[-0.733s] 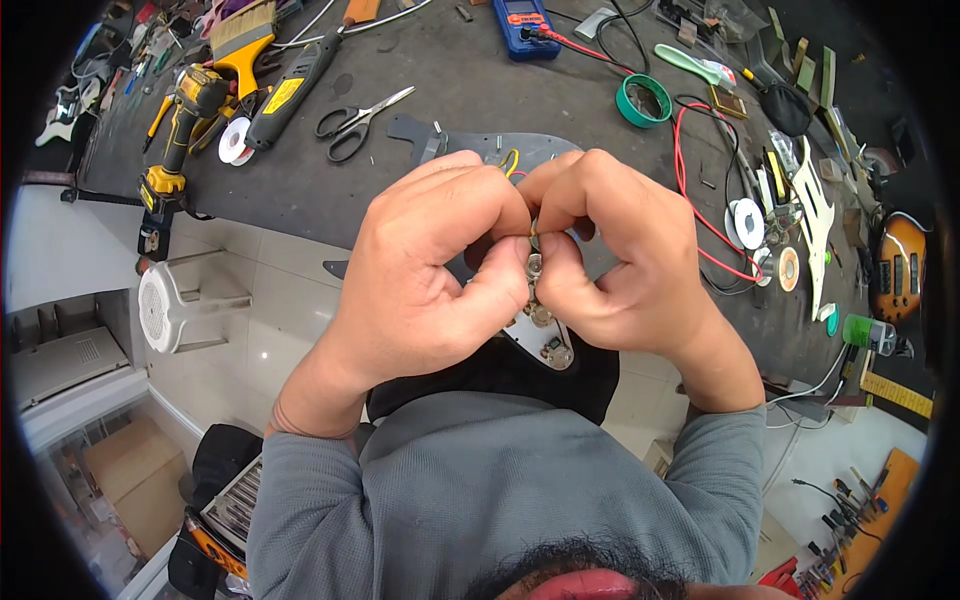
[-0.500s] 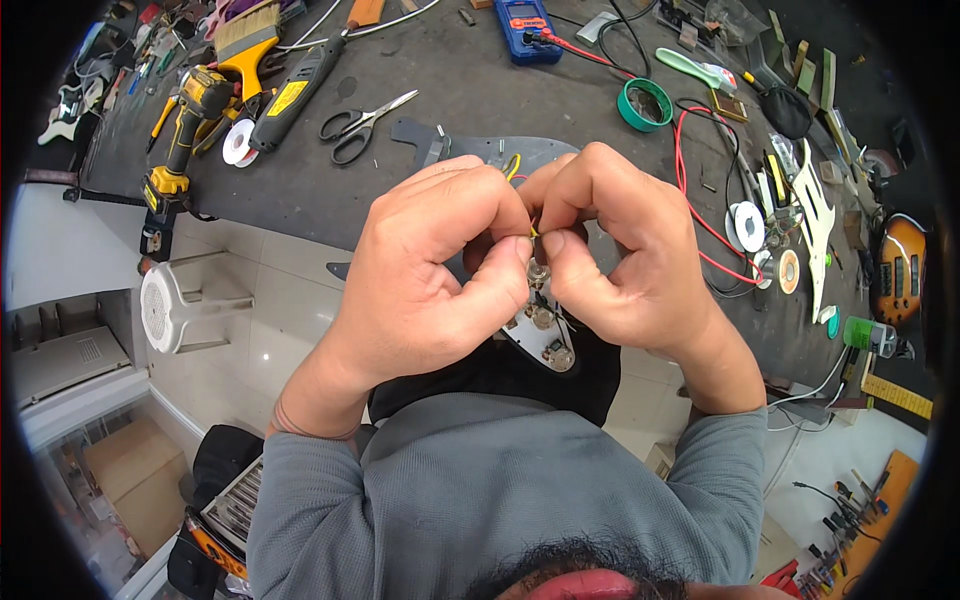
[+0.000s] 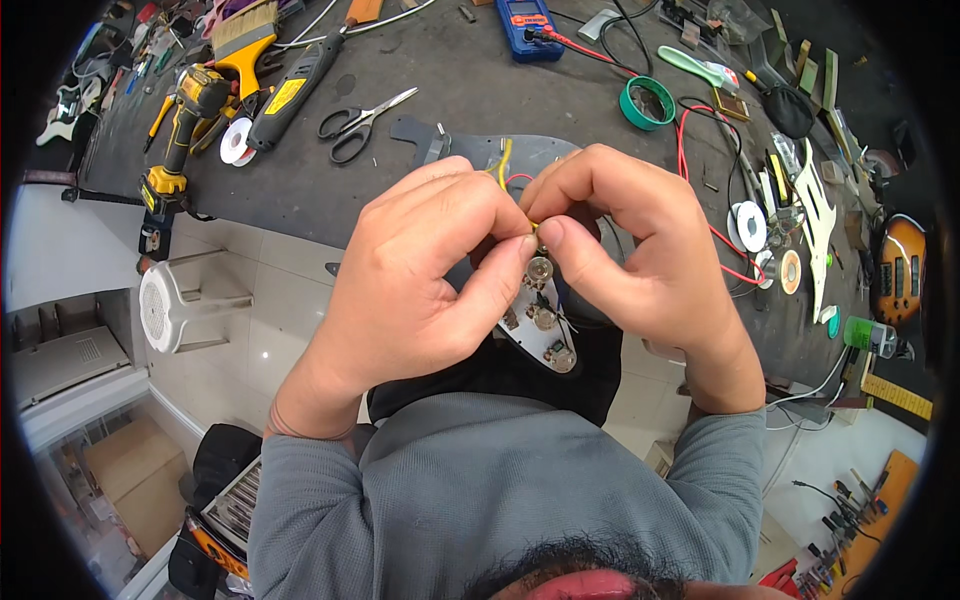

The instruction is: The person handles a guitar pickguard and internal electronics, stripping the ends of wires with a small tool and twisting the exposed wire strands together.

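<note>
My left hand (image 3: pixel 430 270) and my right hand (image 3: pixel 635 255) meet at the middle of the view, closed in pinches on a thin yellow wire (image 3: pixel 505 158). Their fingertips hide where they grip it. Below the fingertips, between my hands, is a pickup plate with round clear knobs (image 3: pixel 543 318), small switches and dark wires. Behind my hands a dark, irregularly shaped plate (image 3: pixel 405 130) lies on the bench, with a red wire near the yellow one.
The dark bench (image 3: pixel 330 190) holds scissors (image 3: pixel 357 130), a yellow drill (image 3: pixel 185 120), a rotary tool (image 3: pixel 285 100), a brush, a blue meter (image 3: pixel 525 30), leads, a green tub (image 3: pixel 645 103) and spools. A guitar (image 3: pixel 897 270) stands at right; a white stool (image 3: pixel 170 305) is on the left.
My right hand has shifted a little rightward and my left slightly leftward. More yellow wire shows above the fingertips, and more of the knobbed plate shows between my hands.
</note>
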`<state>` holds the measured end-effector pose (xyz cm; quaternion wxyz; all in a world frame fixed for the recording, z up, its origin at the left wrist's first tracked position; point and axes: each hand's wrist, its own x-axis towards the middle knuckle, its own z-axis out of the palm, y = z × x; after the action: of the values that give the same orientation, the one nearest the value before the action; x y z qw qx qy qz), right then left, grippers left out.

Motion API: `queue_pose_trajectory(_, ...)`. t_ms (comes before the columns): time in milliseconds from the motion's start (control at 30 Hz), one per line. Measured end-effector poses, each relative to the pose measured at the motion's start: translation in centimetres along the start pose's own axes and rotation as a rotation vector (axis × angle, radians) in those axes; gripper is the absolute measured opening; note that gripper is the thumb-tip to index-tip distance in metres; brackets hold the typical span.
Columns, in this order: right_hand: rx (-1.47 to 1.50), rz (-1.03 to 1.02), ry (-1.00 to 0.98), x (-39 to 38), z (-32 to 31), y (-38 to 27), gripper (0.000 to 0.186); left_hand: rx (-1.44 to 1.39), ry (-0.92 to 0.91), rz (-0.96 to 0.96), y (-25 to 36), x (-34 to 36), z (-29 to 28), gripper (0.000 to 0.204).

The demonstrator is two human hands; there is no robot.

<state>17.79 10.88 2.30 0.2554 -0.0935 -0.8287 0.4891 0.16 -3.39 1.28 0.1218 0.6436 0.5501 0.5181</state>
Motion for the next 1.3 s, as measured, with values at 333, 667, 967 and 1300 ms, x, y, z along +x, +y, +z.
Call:
queue_pose_trajectory(333, -0.182, 0.067, 0.048, 0.2, -1.2, -0.3, 0.010, -0.031, 0.035, -0.083, 0.7, -0.5, -0.5, 0.012)
queue_pose_trajectory(667, -0.232, -0.205, 0.010, 0.3, -0.1, -0.4, 0.025, -0.001, 0.040, 0.004, 0.4, -0.1, -0.1, 0.013)
queue_pose_trajectory(967, -0.235, -0.238, -0.018, 0.4, -0.1, -0.4, 0.024, 0.002, -0.014, 0.026, 0.1, 0.1, 0.3, 0.016)
queue_pose_trajectory(1300, -0.123, -0.085, 0.095, 0.8, -2.1, 0.6, 0.015, -0.144, 0.069, -0.074, 0.3, -0.5, 0.0, 0.012)
